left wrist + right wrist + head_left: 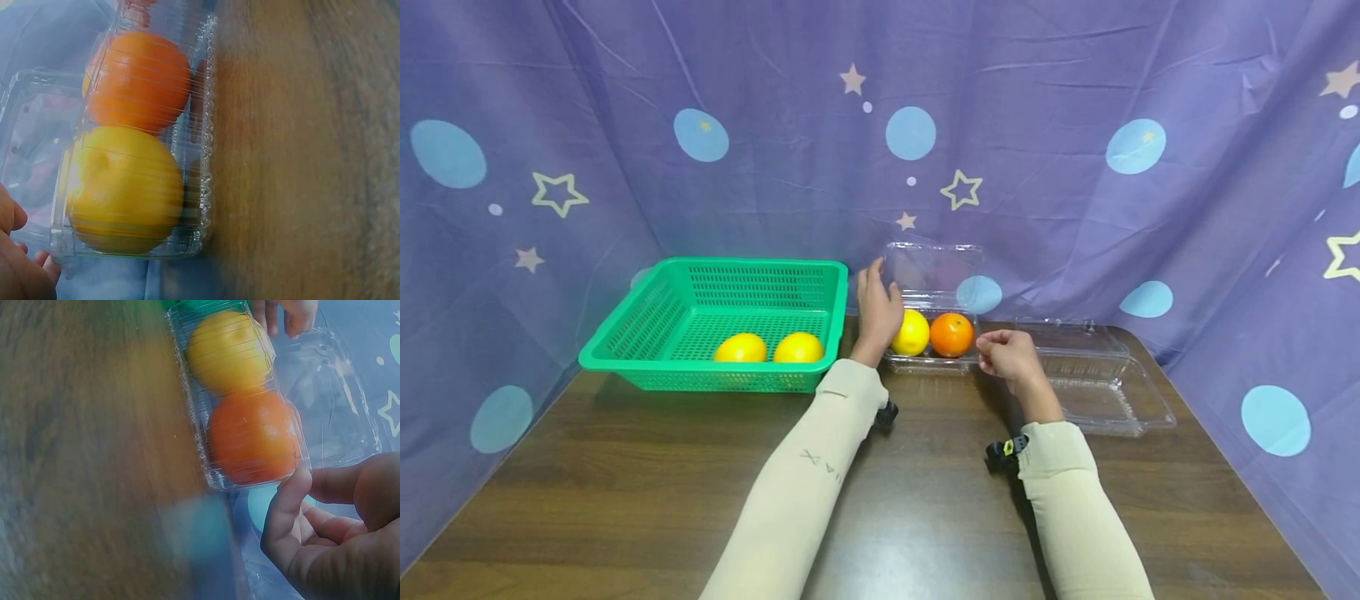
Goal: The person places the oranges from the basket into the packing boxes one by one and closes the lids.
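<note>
A clear plastic clamshell box (pixel 925 367) stands near the back of the table, its lid (pixel 934 265) raised against the curtain. Inside, a yellow round fruit (pixel 910 333) sits on the left beside an orange (pixel 952 335). My left hand (pixel 878 310) is at the box's left side, fingers extended and thumb apart; in the left wrist view its fingertips (pixel 52 269) are right at the rim's corner. With thumb and forefinger, my right hand (pixel 337 531) pinches the rim at the right corner, next to the orange.
To the left stands a green plastic basket (pixel 715 365) with two yellow fruits (pixel 799 347) inside. Another clear plastic box (pixel 1078 387), opened, lies at the right behind my right wrist. A purple patterned curtain (pixel 1037 208) hangs along the table's back edge.
</note>
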